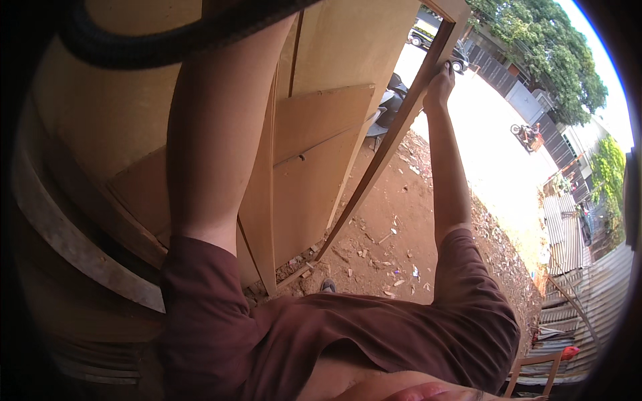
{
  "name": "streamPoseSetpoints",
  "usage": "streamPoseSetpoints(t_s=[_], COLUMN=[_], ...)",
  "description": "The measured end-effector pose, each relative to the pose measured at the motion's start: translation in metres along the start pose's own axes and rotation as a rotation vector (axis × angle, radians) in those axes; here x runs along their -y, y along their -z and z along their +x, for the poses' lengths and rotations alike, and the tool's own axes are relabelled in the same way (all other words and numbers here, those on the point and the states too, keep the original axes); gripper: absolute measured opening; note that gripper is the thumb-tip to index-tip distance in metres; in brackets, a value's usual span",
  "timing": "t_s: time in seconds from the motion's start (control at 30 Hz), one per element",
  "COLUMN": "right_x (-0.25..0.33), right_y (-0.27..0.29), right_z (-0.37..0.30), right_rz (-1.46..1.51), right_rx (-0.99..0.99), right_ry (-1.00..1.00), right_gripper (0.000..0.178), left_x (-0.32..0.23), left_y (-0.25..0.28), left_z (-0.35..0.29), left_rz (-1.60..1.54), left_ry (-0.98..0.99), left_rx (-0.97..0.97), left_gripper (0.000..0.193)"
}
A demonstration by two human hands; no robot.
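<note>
A person in a dark red shirt [374, 324] holds a wooden frame [410, 105] in the right grip [439, 88], closed on the frame's outer edge near its upper corner, the thumb side showing and some fingers hidden by the wood. The left arm [214, 147] reaches up past a black cable [180, 45] and out of the picture; the left grip is out of view, so whether it is wide, narrow or holding something cannot be told.

The count: one frame, slanting down toward the dirt, its lower end near the panels [354, 47]; several panels, standing close together to the left of the frame, their exact number unclear; one cable; one shoe [328, 285], partly covered by the shirt; one scooter [386, 113], partly hidden by the frame; one motorbike [527, 137], well apart on the right; and two larger vehicles [460, 59] near the frame's top, partly cut off by it.

The ground is reddish dirt [381, 230] strewn with leaves and scraps, giving way to a glaring, sunlit road [491, 127]. Beyond run a dark fence [487, 65] and a large tree [535, 50]; at right lie corrugated sheets [588, 294], a small red item [570, 353] near them
</note>
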State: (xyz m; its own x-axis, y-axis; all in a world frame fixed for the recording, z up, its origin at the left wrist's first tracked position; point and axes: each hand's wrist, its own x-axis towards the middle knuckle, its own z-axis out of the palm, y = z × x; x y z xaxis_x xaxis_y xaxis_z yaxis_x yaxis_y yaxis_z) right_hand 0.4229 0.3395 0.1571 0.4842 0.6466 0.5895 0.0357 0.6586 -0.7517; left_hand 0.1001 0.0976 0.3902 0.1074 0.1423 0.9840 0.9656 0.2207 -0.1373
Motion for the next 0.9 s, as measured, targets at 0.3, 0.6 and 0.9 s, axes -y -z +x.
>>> streamPoseSetpoints(t_s=[0.3, 0.6, 0.9], right_x=[0.165, 0.227, 0.177], right_y=[-0.126, -0.195, -0.117], right_z=[0.032, -0.02, 0.074], right_rz=[-0.162, -0.421, -0.723], right_rx=[0.241, 0.447, 0.354], right_ry=[0.624, 1.041, 0.549], right_gripper=[0.05, 0.047, 0.052], left_x=[0.017, 0.028, 0.014], left_y=[-0.037, -0.061, -0.041], left_z=[0.011, 0.014, 0.013], left_rz=[-0.078, -0.209, -0.113], left_ry=[-0.034, 0.04, -0.051], left_rx=[-0.007, 0.073, 0.054], left_gripper=[0.051, 0.051, 0.05])
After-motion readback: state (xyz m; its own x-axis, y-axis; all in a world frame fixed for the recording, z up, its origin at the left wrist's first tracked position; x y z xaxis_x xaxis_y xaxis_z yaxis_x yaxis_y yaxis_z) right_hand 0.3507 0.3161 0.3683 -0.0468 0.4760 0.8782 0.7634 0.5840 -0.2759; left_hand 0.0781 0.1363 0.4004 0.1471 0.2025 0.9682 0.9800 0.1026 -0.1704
